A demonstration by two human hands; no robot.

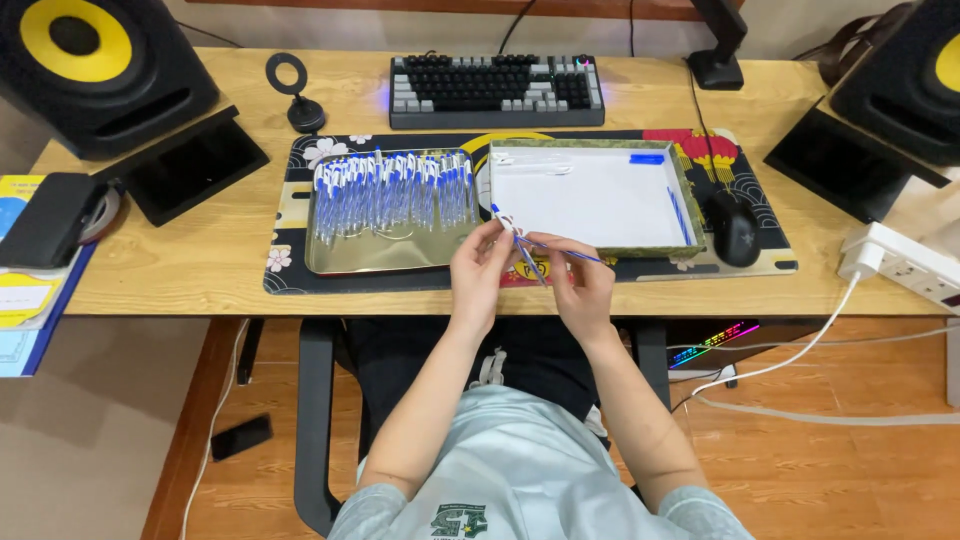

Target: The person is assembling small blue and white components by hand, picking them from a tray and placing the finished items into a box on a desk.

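A thin blue pen (pixel 530 252) is held between both hands above the front edge of the table (pixel 200 260). The left hand (pixel 478 268) is pinched on its upper end, the right hand (pixel 583 285) closed on a slim blue rod. Just behind, a silver tray (pixel 340 255) of blue pens is seen left, a shallow white box (pixel 600 195) right.

Between the pen tray (pixel 345 262) and the white box (pixel 684 205) runs a narrow free gap, while the mouse (pixel 736 228) blocks the right side.
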